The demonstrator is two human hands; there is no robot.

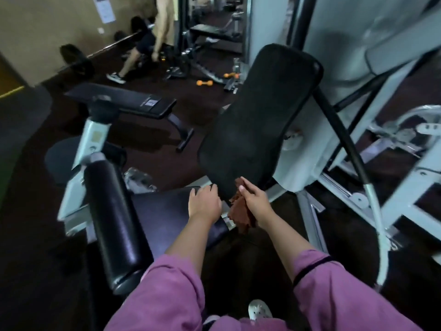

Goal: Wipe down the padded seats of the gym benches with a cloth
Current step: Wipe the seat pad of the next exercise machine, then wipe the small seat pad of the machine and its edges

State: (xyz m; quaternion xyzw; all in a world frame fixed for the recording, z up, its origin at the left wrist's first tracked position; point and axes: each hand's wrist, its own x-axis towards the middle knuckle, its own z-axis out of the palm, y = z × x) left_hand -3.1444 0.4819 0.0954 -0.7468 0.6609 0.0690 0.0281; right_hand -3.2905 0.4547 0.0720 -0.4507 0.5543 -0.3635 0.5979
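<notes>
A black padded seat [167, 206] of a gym machine lies in front of me, with its tall black backrest pad [257, 120] tilted up behind it. My left hand [204, 203] rests on the rear edge of the seat, fingers relaxed. My right hand [255, 200] grips a reddish-brown cloth [239, 213] at the bottom of the backrest, where the backrest meets the seat; the cloth hangs down below the hand.
A black roller pad [114, 220] on a pale metal arm stands left of the seat. A flat bench [124, 101] sits further back. Pale machine frames [372, 177] crowd the right. Orange dumbbells [204, 83] lie on the dark floor, and a person [152, 44] bends near a barbell.
</notes>
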